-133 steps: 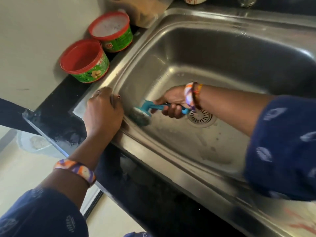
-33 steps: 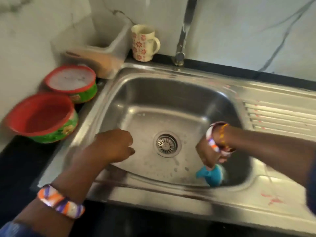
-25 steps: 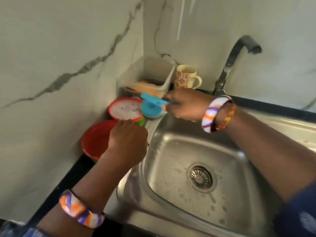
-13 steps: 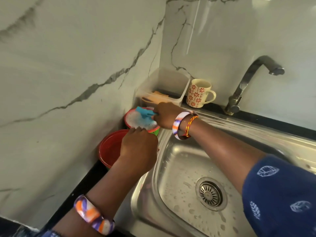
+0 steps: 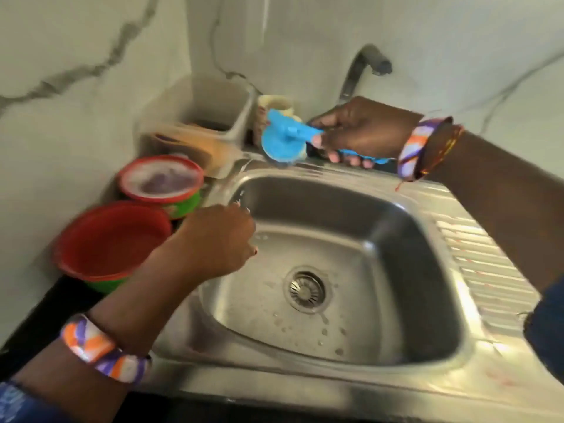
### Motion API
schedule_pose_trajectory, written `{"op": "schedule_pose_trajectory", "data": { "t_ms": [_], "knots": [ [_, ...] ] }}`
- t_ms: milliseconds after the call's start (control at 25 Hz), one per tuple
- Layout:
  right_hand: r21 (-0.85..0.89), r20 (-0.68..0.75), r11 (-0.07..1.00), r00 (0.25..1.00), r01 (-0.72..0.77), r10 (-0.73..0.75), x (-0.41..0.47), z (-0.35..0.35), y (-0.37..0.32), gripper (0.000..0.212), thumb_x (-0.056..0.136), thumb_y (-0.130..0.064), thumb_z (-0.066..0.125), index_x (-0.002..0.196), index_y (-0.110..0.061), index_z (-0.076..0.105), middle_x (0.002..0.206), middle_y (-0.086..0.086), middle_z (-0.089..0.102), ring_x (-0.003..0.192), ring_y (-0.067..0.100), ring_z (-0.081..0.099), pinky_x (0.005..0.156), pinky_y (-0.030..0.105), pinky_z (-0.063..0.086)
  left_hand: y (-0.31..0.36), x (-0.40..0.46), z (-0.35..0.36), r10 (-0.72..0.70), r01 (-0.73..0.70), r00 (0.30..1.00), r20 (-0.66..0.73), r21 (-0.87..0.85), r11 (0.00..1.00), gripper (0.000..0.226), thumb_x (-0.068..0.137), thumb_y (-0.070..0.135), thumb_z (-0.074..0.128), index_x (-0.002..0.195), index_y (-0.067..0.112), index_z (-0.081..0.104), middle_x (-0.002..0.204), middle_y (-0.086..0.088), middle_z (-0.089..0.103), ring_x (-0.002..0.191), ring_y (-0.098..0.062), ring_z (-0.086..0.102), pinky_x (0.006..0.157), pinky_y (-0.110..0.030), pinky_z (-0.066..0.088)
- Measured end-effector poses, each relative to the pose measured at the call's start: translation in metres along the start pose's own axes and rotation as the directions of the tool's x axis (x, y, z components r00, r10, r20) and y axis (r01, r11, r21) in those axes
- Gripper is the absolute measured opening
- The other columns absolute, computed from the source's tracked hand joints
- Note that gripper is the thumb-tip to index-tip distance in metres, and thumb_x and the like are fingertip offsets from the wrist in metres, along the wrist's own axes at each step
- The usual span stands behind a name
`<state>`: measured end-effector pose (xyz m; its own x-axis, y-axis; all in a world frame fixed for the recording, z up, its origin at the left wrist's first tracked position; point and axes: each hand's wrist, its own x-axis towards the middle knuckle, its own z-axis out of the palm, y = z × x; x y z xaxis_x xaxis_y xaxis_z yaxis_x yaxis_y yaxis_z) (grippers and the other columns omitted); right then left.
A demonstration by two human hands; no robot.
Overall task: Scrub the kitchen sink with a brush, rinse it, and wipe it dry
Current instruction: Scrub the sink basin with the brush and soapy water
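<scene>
One brush (image 5: 285,138) in right hand (image 5: 363,129), one sink (image 5: 406,227), two tubs (image 5: 122,236)

Soft, even daylight, fairly bright; source not visible. Motion blur smears the whole frame, worst at the tubs (image 5: 158,184) and container (image 5: 210,117) upper left. Dull highlights on the sink (image 5: 396,190) rim. Deep shadow lower left. Wide-angle bending at edges.

White marble wall (image 5: 91,41) with grey veins, black countertop (image 5: 45,315)
</scene>
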<state>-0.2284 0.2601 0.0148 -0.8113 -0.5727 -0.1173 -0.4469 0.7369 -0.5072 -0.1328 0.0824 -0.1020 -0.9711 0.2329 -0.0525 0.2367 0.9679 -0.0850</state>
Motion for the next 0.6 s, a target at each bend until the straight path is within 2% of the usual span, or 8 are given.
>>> {"op": "schedule_pose_trajectory", "data": {
  "t_ms": [120, 200, 280, 320, 400, 480, 520, 600],
  "knots": [
    [-0.216, 0.293, 0.957, 0.922, -0.196, 0.255, -0.055, 0.009, 0.067, 0.023, 0.088, -0.005, 0.06, 0.101, -0.023, 0.067, 0.057, 0.0, 0.055, 0.032, 0.001, 0.039, 0.033, 0.011, 0.034, 0.038, 0.041, 0.018, 0.104, -0.103, 0.994, 0.036, -0.015, 0.995, 0.049, 0.096, 0.041, 0.044, 0.138, 0.015, 0.045, 0.153, -0.007, 0.029, 0.142, -0.023, 0.026, 0.114, -0.035, 0.029],
    [-0.324, 0.487, 0.896, 0.759, -0.303, 0.433, -0.088, 0.04, 0.102, 0.031, 0.087, 0.001, 0.055, 0.114, -0.009, 0.065, 0.048, -0.004, 0.056, 0.028, 0.001, 0.041, 0.032, 0.011, 0.034, 0.063, 0.068, 0.031, 0.203, -0.205, 0.976, 0.076, 0.026, 0.978, 0.054, 0.095, 0.038, 0.046, 0.141, 0.011, 0.041, 0.155, -0.009, 0.023, 0.144, -0.025, 0.02, 0.116, -0.038, 0.025],
    [-0.437, 0.607, 0.843, 0.588, -0.315, 0.535, -0.11, 0.069, 0.124, 0.035, 0.088, -0.001, 0.054, 0.122, -0.008, 0.062, 0.039, -0.005, 0.058, 0.032, 0.0, 0.051, 0.037, 0.012, 0.041, 0.08, 0.095, 0.04, 0.277, -0.283, 0.955, 0.106, 0.048, 0.958, 0.057, 0.095, 0.038, 0.046, 0.143, 0.009, 0.037, 0.157, -0.01, 0.018, 0.145, -0.025, 0.015, 0.118, -0.038, 0.02],
    [-0.547, 0.58, 0.807, 0.595, -0.222, 0.556, -0.112, 0.079, 0.136, 0.034, 0.089, -0.007, 0.055, 0.122, -0.01, 0.063, 0.051, -0.004, 0.067, 0.048, 0.002, 0.063, 0.049, 0.016, 0.049, 0.085, 0.11, 0.043, 0.3, -0.308, 0.947, 0.113, 0.063, 0.949, 0.058, 0.095, 0.038, 0.046, 0.144, 0.009, 0.034, 0.157, -0.011, 0.015, 0.146, -0.025, 0.013, 0.119, -0.037, 0.018],
    [-0.781, 0.319, 0.621, 0.812, -0.067, 0.489, -0.105, 0.077, 0.154, 0.032, 0.089, -0.021, 0.056, 0.119, -0.018, 0.064, 0.096, 0.001, 0.073, 0.091, 0.018, 0.07, 0.076, 0.028, 0.054, 0.092, 0.136, 0.047, 0.314, -0.322, 0.943, 0.109, 0.076, 0.943, 0.061, 0.095, 0.038, 0.047, 0.146, 0.009, 0.03, 0.158, -0.012, 0.011, 0.147, -0.025, 0.009, 0.118, -0.037, 0.015],
    [-0.85, 0.057, 0.503, 0.921, -0.159, 0.386, -0.094, 0.06, 0.164, 0.03, 0.092, -0.025, 0.053, 0.12, -0.02, 0.061, 0.112, 0.002, 0.066, 0.103, 0.026, 0.065, 0.081, 0.032, 0.052, 0.09, 0.159, 0.05, 0.29, -0.297, 0.952, 0.094, 0.071, 0.952, 0.067, 0.095, 0.037, 0.048, 0.148, 0.006, 0.022, 0.158, -0.014, 0.005, 0.147, -0.027, 0.005, 0.118, -0.037, 0.012],
    [-0.818, 0.067, 0.545, 0.91, -0.185, 0.41, -0.092, 0.052, 0.163, 0.03, 0.092, -0.025, 0.051, 0.12, -0.019, 0.061, 0.106, 0.001, 0.067, 0.098, 0.025, 0.066, 0.077, 0.03, 0.052, 0.084, 0.167, 0.053, 0.258, -0.262, 0.963, 0.078, 0.06, 0.963, 0.072, 0.094, 0.037, 0.05, 0.149, 0.004, 0.017, 0.158, -0.016, 0.002, 0.147, -0.028, 0.003, 0.118, -0.038, 0.011],
    [-0.699, 0.376, 0.702, 0.765, -0.137, 0.523, -0.096, 0.051, 0.161, 0.031, 0.093, -0.019, 0.053, 0.121, -0.011, 0.061, 0.079, -0.004, 0.069, 0.076, 0.012, 0.066, 0.058, 0.023, 0.05, 0.066, 0.181, 0.058, 0.171, -0.172, 0.985, 0.028, 0.036, 0.984, 0.081, 0.092, 0.035, 0.055, 0.15, 0.001, 0.01, 0.158, -0.019, -0.001, 0.147, -0.031, 0.0, 0.119, -0.04, 0.01]
  ]
}}
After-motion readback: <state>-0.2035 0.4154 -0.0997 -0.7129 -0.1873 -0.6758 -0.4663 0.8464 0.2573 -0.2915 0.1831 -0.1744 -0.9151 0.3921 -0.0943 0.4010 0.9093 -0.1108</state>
